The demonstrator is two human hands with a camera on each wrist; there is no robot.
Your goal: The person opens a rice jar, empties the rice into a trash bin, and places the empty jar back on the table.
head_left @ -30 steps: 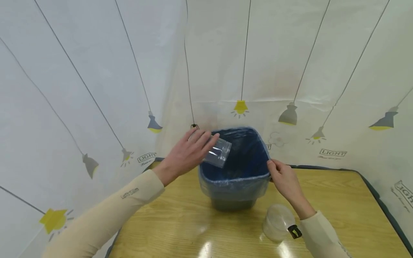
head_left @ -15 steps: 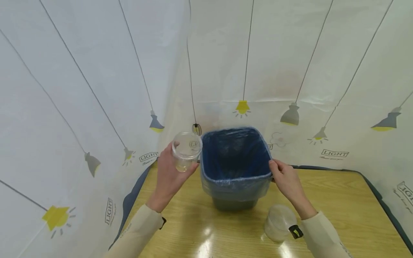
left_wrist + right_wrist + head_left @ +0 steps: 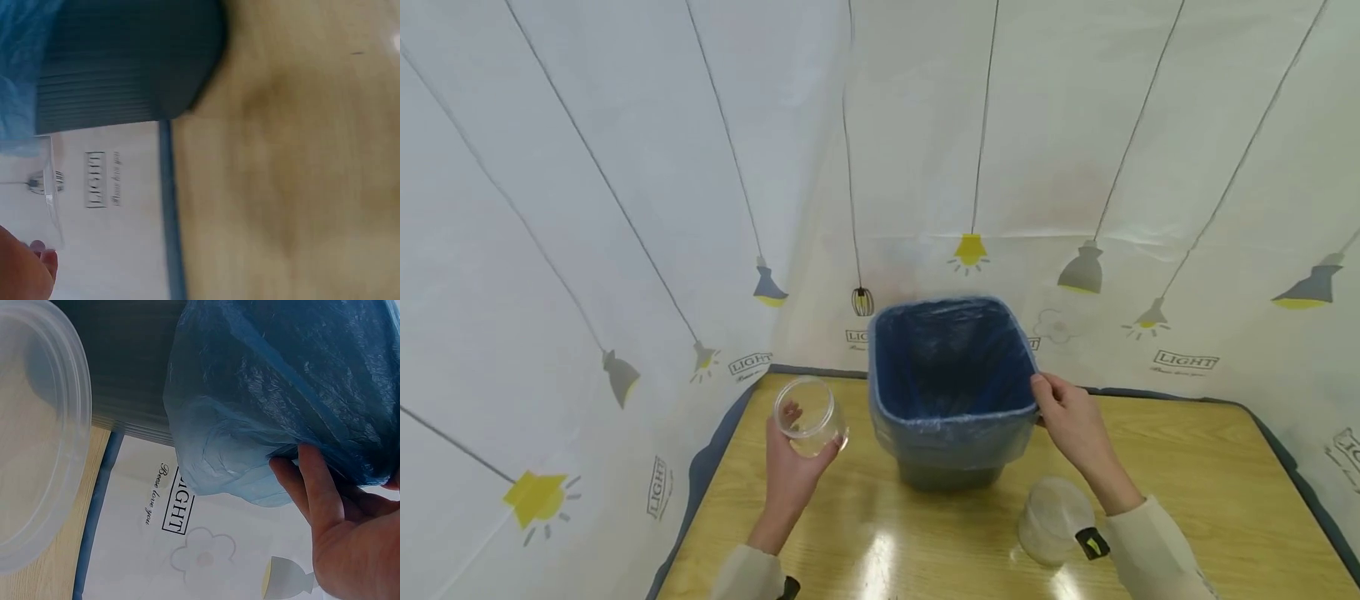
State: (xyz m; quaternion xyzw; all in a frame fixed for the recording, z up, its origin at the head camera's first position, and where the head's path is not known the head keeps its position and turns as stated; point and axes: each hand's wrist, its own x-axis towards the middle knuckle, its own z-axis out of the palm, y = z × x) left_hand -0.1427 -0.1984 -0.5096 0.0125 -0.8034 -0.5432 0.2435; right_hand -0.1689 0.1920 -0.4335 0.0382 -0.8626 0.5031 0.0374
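My left hand point(image 3: 795, 475) grips a clear plastic jar point(image 3: 806, 421), its mouth up and slightly tilted, left of the bin. In the left wrist view only an edge of the jar point(image 3: 50, 187) and a few fingertips show. A dark ribbed trash bin point(image 3: 951, 477) stands mid-table, lined with a blue plastic bag point(image 3: 955, 442) folded over its rim. With thumb and fingers my right hand point(image 3: 1071, 421) pinches the bag-covered rim at the bin's right side. In the right wrist view its fingers reach under the bag's overhang point(image 3: 231, 444).
A second clear plastic container point(image 3: 1054, 521) stands on the wooden table point(image 3: 1195, 500), close to my right wrist. White sheeting point(image 3: 910, 167) printed with hanging lamps rises behind and to the left of the table.
My left hand has turned the jar from tipped over the bin's opening to mouth up. It has then moved left and down toward the table. My right hand stays on the rim.
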